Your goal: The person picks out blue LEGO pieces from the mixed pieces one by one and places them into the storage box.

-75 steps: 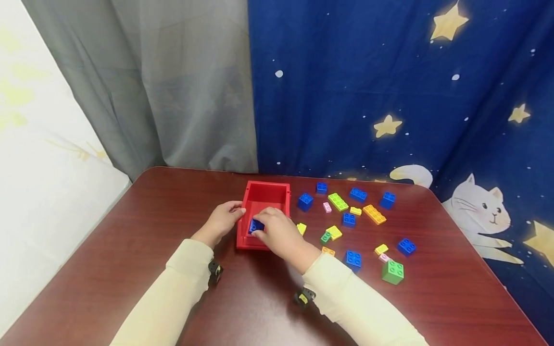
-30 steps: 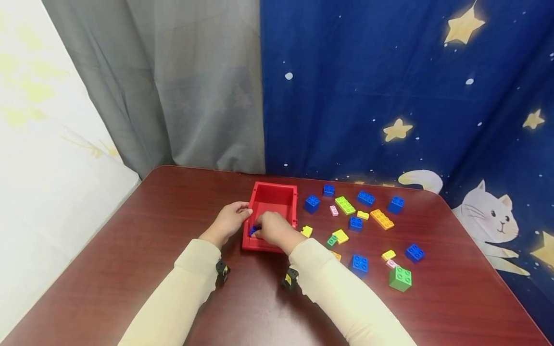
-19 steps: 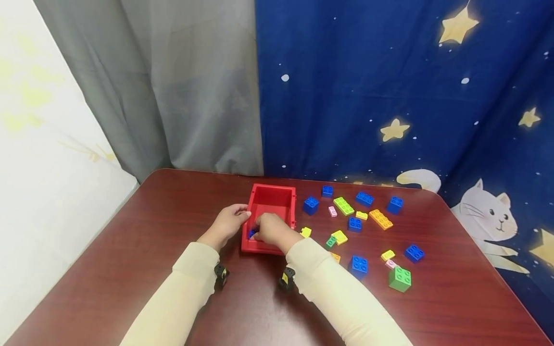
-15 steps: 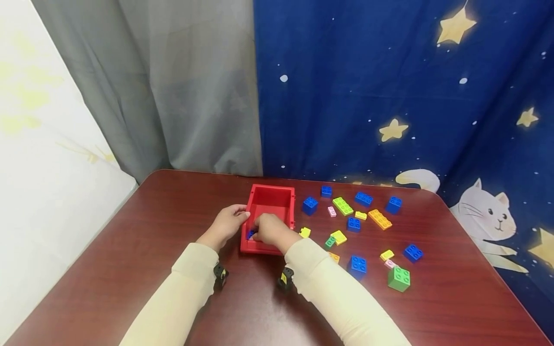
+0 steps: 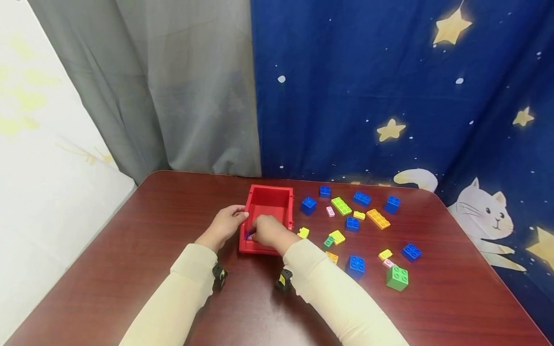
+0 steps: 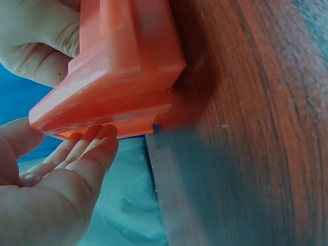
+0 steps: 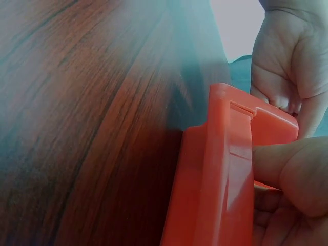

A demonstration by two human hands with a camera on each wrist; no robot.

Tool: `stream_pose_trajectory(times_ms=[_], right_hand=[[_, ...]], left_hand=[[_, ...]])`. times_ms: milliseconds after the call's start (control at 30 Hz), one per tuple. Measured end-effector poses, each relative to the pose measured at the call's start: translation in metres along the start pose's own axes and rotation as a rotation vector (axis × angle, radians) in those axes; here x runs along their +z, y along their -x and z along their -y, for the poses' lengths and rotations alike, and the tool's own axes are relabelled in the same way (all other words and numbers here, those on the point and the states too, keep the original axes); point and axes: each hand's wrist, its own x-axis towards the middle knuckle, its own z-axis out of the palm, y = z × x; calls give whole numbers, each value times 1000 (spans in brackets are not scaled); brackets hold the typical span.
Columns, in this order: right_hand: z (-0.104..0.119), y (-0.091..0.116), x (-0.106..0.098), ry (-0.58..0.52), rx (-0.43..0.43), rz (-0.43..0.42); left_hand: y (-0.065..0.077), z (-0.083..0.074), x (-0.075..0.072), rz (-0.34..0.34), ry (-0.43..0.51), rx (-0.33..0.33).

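Note:
A red box (image 5: 291,202) stands on the table, its open side up. My left hand (image 5: 223,225) grips the box's left wall, the thumb at the rim and the fingers along the outside, as the left wrist view also shows. Inside the box's near left part, my right hand (image 5: 271,231) reaches down with curled fingers and holds a blue toy brick (image 5: 248,236). Only a sliver of that brick shows; the hand covers the rest. In the right wrist view, the box's near wall (image 7: 238,174) stands in front of the right hand's fingers.
Right of the box lie several loose toy bricks: blue ones such as a blue block (image 5: 355,266), a green block (image 5: 397,278), an orange plate (image 5: 378,219), a lime plate (image 5: 341,206), and small yellow and pink pieces. Curtains hang behind the dark wooden table (image 5: 182,192).
My right hand has lowered the blue brick into the box's near left corner, and less of the brick shows. The left hand keeps its grip on the wall. The head view has shifted slightly.

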Motion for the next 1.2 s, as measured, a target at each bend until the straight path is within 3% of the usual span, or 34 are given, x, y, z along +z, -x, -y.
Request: stream_pose_trajectory(times_ms=[433, 733, 1200], right_hand=[[3, 12, -3, 37, 24, -27], [7, 33, -18, 150, -44, -147], [-9, 76, -33, 262, -161, -388]], left_hand=[[2, 0, 2, 7, -5, -16], [2, -1, 0, 3, -16, -8], [1, 2, 0, 8, -24, -22]])
